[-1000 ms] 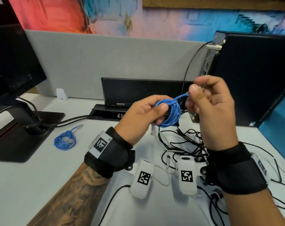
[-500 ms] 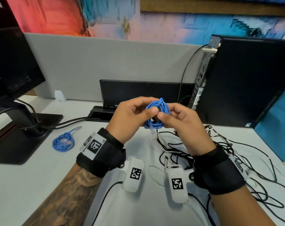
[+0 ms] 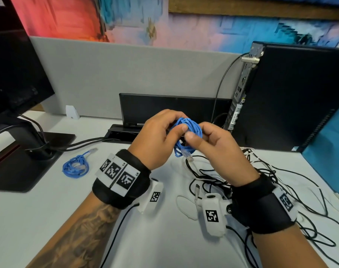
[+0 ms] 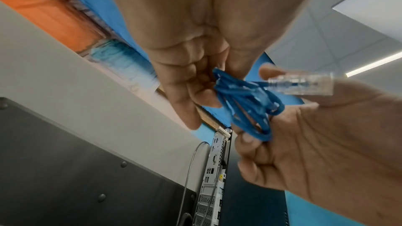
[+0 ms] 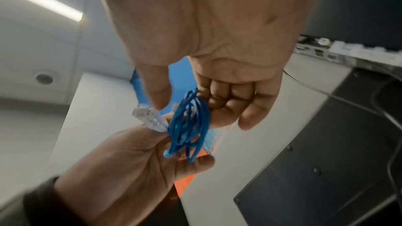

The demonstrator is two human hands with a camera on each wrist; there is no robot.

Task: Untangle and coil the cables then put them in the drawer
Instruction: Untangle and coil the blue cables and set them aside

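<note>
Both hands hold a small coil of blue network cable (image 3: 188, 136) in the air above the white desk (image 3: 38, 209). My left hand (image 3: 160, 136) pinches the coil from the left, thumb on its front. My right hand (image 3: 207, 142) grips it from the right, fingers curled round the loops (image 5: 189, 126). A clear plug (image 3: 188, 155) hangs below the coil; it shows close up in the left wrist view as the clear plug (image 4: 302, 83). A second coiled blue cable (image 3: 75, 167) lies on the desk at left. A tangle of black and white cables (image 3: 232, 178) lies under my right wrist.
A monitor base (image 3: 25, 161) with black cords sits at left. A black dock (image 3: 172, 111) stands behind the hands against a grey partition (image 3: 126, 74). A black desktop computer (image 3: 292, 97) stands at right. Loose black cables (image 3: 310, 229) spread toward the desk's right edge.
My right hand came down from pulling the cable's end up and right, and now closes on the coil beside my left hand. The plug end now hangs under the coil.
</note>
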